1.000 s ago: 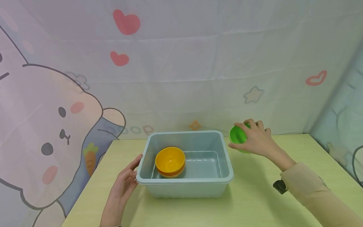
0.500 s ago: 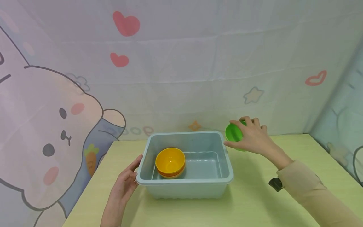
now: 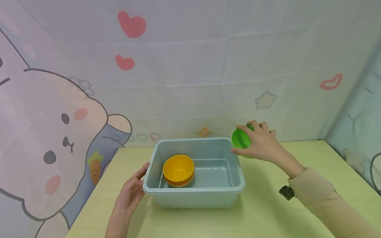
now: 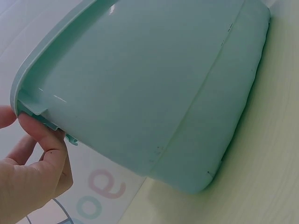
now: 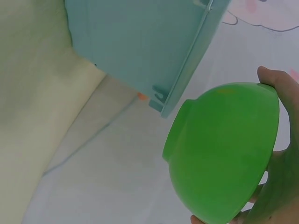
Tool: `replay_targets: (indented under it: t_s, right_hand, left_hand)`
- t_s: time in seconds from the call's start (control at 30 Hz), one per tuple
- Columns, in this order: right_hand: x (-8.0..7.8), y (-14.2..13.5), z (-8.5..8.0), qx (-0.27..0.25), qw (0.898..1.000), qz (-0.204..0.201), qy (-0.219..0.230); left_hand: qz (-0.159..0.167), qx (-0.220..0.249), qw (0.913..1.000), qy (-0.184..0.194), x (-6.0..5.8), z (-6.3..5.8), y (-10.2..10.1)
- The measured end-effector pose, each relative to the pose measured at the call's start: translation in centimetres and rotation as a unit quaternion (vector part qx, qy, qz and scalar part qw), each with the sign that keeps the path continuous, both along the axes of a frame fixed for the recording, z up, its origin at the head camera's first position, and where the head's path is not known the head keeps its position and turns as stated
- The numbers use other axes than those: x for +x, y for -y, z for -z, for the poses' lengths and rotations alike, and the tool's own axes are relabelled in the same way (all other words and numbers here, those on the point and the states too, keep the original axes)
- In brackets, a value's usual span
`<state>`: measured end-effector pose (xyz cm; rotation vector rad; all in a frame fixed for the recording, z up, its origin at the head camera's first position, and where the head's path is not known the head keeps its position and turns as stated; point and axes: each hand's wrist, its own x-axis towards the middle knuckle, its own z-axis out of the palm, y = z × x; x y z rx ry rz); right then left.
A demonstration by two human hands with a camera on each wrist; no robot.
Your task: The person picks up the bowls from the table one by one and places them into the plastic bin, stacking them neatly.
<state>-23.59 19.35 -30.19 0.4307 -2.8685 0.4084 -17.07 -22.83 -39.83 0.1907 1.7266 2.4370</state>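
A green bowl (image 3: 239,138), tilted with its hollow toward the head camera, is held by its rim in my right hand (image 3: 262,143) above the table, at the far right corner of the light blue plastic basin (image 3: 194,190). The right wrist view shows the outside and foot of the green bowl (image 5: 224,144), with fingertips at its rim. My left hand (image 3: 131,191) pinches the basin's left rim; the left wrist view shows thumb and finger on that rim (image 4: 17,100). Inside the basin, on its left side, sits a stack of yellow and orange bowls (image 3: 178,168).
The basin stands on a pale wooden table (image 3: 268,211). Behind it hangs a cloth (image 3: 184,99) printed with a cartoon animal and hearts. A dark cable (image 3: 373,172) shows at the right edge. A small black object (image 3: 287,192) is at the right sleeve.
My right hand has moved left and slightly up with the green bowl, from beside the basin to its far right corner. The left hand, basin and stacked bowls have stayed put.
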Motion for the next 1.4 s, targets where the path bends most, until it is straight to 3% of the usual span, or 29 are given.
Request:
replay_targets:
  t_s: [0.33, 0.8, 1.0, 1.4]
  right_hand:
    - [0.2, 1.0, -0.5, 0.007, 1.0, -0.019, -0.008]
    - [0.5, 2.6, -1.2, 0.002, 0.999, -0.05, -0.012]
    - [0.1, 3.1, -1.2, 0.006, 0.998, -0.063, -0.01]
    - [-0.8, 4.1, -1.6, -0.019, 0.994, -0.104, 0.021]
  left_hand:
    - [0.011, 0.007, 0.9999, -0.005, -0.1, 0.1, 0.1]
    - [0.003, 0.005, 1.0, 0.005, -0.1, 0.1, 0.0]
    - [-0.001, 0.002, 1.0, 0.005, -0.1, 0.1, 0.0]
    - [0.02, 0.01, 0.9997, -0.014, -0.1, 0.2, 0.2]
